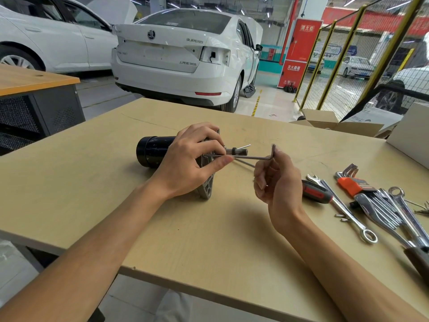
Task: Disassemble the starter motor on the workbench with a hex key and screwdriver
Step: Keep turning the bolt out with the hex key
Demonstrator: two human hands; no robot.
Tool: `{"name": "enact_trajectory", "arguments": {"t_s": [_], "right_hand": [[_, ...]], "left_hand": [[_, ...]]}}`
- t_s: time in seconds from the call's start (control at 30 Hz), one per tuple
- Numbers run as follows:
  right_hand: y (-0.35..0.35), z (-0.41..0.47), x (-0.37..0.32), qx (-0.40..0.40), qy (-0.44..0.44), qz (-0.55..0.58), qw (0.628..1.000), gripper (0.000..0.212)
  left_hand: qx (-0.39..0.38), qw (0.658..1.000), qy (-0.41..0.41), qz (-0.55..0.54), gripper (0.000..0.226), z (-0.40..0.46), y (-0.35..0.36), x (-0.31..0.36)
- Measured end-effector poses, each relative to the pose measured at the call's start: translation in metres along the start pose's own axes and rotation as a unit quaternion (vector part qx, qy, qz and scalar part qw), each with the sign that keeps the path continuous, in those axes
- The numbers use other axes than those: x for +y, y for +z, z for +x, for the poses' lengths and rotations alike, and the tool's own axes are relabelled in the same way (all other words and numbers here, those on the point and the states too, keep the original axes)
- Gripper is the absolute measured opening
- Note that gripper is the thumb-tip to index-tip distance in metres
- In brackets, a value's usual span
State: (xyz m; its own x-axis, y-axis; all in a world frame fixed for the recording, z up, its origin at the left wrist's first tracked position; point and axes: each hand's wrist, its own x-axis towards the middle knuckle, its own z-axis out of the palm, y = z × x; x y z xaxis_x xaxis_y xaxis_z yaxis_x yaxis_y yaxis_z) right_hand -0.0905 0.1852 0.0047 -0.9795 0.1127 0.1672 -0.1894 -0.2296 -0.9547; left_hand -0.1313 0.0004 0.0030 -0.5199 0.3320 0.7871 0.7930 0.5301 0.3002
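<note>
Your left hand (185, 163) clasps the starter motor (153, 151) at its flange as it lies on its side on the worktop (92, 182), thumb and forefinger pinching the long shaft of the hex key (255, 156). Your right hand (276, 182), its grip loosely curled, touches the key's bent short end. A screwdriver (315, 191) lies just beside your right hand.

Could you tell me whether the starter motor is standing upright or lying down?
Lying down: the starter motor rests sideways on the workbench.
</note>
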Motion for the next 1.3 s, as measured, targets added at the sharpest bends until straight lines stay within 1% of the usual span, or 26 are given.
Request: {"name": "enact_trajectory", "arguments": {"t_s": [0.07, 0.17, 0.3, 0.4, 0.47, 0.6, 0.73, 0.8, 0.93, 1.03, 1.17, 1.3], "right_hand": [[0.0003, -0.0003, 0.0005, -0.028, -0.012, 0.000, 1.000, 0.052], [0.0003, -0.0029, 0.0021, -0.047, -0.061, -0.022, 0.997, 0.047], [0.0005, -0.0067, 0.0038, -0.043, -0.125, -0.039, 0.990, 0.033], [0.0011, -0.0078, 0.0038, -0.014, -0.149, -0.060, 0.987, 0.030], [0.0017, -0.0079, 0.0030, -0.005, -0.148, -0.061, 0.987, 0.032], [0.0006, -0.0057, 0.0025, 0.003, -0.120, -0.038, 0.992, 0.043], [-0.0003, -0.0037, 0.0028, 0.026, -0.100, -0.054, 0.993, 0.029], [-0.0003, -0.0023, 0.0039, 0.028, -0.070, -0.036, 0.997, 0.028], [0.0003, -0.0023, 0.0035, 0.000, -0.019, -0.023, 1.000, 0.054], [-0.0001, -0.0031, 0.0019, -0.020, -0.011, -0.021, 1.000, 0.062], [0.0003, -0.0040, 0.0013, -0.027, -0.033, -0.026, 0.999, 0.058], [0.0020, -0.0088, 0.0029, -0.023, -0.126, -0.038, 0.991, 0.044]], "left_hand": [[0.001, 1.000, 0.001, 0.001, 0.031, 0.0000, 0.0001, 0.0002], [-0.003, 1.000, -0.001, 0.003, 0.031, -0.0002, -0.0001, 0.0000], [-0.005, 1.000, -0.003, 0.003, 0.031, -0.0001, -0.0004, 0.0002], [-0.002, 1.000, -0.002, 0.002, 0.030, -0.0001, 0.0001, 0.0003], [-0.003, 1.000, -0.006, -0.002, 0.032, 0.0000, 0.0001, 0.0003], [-0.002, 1.000, -0.009, -0.007, 0.034, 0.0003, -0.0003, 0.0007], [-0.001, 1.000, -0.007, -0.012, 0.032, 0.0004, -0.0008, 0.0010], [-0.001, 1.000, -0.009, -0.011, 0.033, 0.0004, -0.0010, 0.0014], [0.000, 1.000, -0.007, -0.008, 0.033, 0.0003, -0.0009, 0.0019], [-0.002, 1.000, -0.005, -0.006, 0.033, 0.0004, -0.0012, 0.0015], [-0.004, 1.000, -0.003, -0.003, 0.033, 0.0004, -0.0007, 0.0012], [-0.005, 1.000, -0.003, -0.002, 0.032, 0.0003, -0.0003, 0.0000]]}}
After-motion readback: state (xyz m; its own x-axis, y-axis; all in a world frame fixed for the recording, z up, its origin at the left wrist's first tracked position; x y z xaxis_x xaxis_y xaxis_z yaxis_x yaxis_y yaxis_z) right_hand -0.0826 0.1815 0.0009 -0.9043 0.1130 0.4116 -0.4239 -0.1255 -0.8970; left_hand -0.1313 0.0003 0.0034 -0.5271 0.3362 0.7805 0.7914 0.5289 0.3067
